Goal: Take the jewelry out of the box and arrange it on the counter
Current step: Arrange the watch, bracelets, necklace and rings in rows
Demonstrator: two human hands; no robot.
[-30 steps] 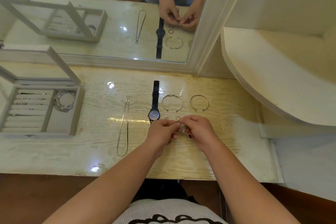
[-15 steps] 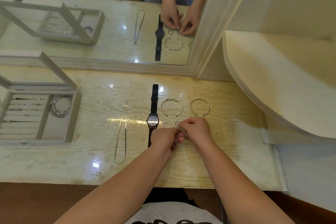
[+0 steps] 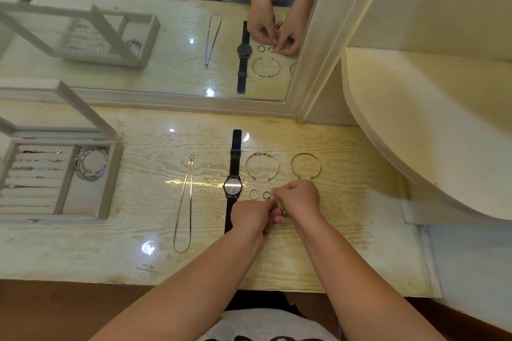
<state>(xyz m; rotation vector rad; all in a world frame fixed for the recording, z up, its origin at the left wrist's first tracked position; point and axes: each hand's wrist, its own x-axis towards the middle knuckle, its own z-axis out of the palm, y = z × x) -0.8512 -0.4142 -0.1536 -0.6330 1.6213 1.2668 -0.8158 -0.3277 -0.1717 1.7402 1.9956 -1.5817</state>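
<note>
Jewelry: rings [image 3: 253, 194] lay on counter [image 3: 360, 219] beside watch [image 3: 232, 187], more in box [image 3: 110, 183]. Your left hand [image 3: 253, 216] and right hand [image 3: 300, 199] met, fingers curled, contents unseen. Risk: your knuckles could have nudged the nearer ring [image 3: 266, 195].

The left hand [image 3: 253, 217] has drawn back toward the person and a little to the right, off the second small ring [image 3: 266, 194]. That ring now lies in full view on the worktop [image 3: 346, 230] (fingertips half covered it a second ago). The right hand [image 3: 300, 198] has edged slightly away from the person, and its knuckles are now just beside that ring.
</note>
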